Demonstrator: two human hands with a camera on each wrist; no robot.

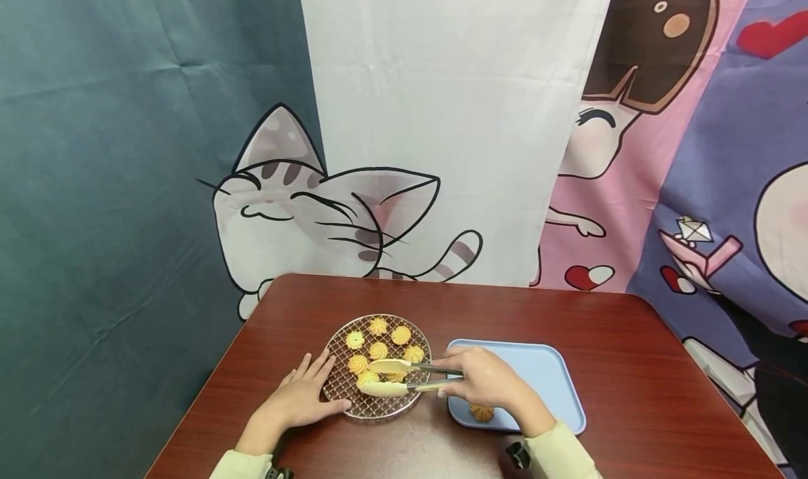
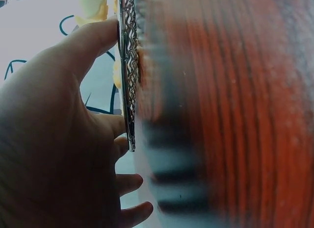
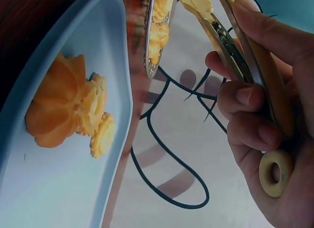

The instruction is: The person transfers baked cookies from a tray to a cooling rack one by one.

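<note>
My left hand [image 1: 304, 395] lies spread at the near-left side of a round wire rack [image 1: 337, 388], its thumb and fingertips touching the rim. Swirled yellow cookies [image 1: 378, 351], several of them, sit on the mesh. With curled fingers my right hand [image 1: 486, 376] grips a pair of tongs [image 1: 435, 370] by the handles. Cream-coloured tips of the tongs reach left over the near cookies, with a cookie [image 1: 367, 379] showing right at them. Below the right hand is a light blue tray [image 1: 548, 367]; a few cookies [image 3: 59, 105] stand in it, mostly hidden by the hand in the head view.
Rack and tray stand side by side on a dark red wooden table [image 1: 303, 300], the tray on the right. Behind the table's far edge hangs a curtain [image 1: 442, 114] printed with a cartoon cat. A dark band shows on each wrist by the pale sleeves [image 1: 562, 454].
</note>
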